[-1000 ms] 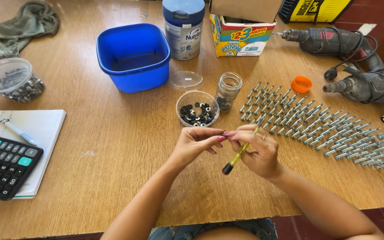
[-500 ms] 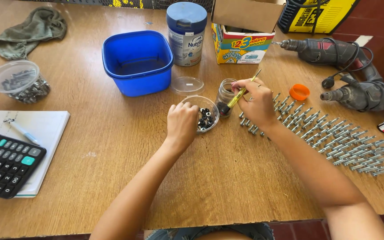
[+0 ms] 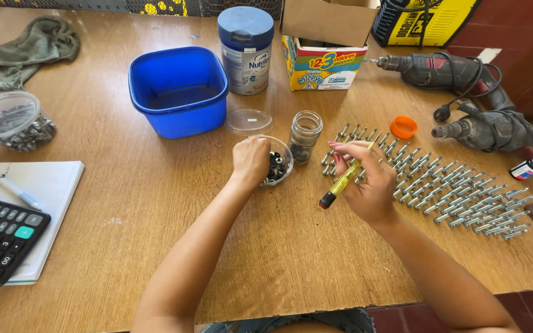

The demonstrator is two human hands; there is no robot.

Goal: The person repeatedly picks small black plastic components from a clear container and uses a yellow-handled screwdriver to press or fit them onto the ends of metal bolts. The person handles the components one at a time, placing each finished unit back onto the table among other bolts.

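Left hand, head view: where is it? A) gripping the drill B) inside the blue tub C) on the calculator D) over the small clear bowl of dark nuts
D: the left hand sits closed over the small clear bowl of dark nuts, between the blue tub and the glass jar.

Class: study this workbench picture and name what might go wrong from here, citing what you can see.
1. The left hand digs in the small clear cup of dark parts; it might tip and spill.
2. The right hand holds a yellow screwdriver beside the rows of bolts; a sweep could scatter them.
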